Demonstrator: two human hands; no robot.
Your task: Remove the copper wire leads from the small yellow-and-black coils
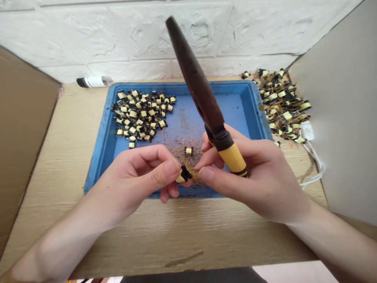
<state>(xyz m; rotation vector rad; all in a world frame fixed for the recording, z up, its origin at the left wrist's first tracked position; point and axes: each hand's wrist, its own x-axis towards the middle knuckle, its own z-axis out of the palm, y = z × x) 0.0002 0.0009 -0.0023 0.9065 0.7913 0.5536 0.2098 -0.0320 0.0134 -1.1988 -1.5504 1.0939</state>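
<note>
My left hand (147, 171) is closed, pinching a small transformer (184, 174) with a black bobbin and yellow tape between thumb and fingers. It is above the near edge of the blue tray (97, 157). My right hand (250, 169) is closed around a tool with a dark brown tapered part (196, 74) and a yellow band (232, 157); the tool points up and away, and its exact kind is unclear. The right thumb and forefinger come together just right of the transformer. Below the hands, one transformer (189, 151) lies among thin copper-coloured wire bits (176, 151).
Many similar transformers (141, 114) are heaped in the tray's left part. Others with long wires (284, 104) are piled right of the tray, beside a white plug and cable (316, 161). A small bottle (94, 81) lies behind. Panels (341, 106) stand at both sides.
</note>
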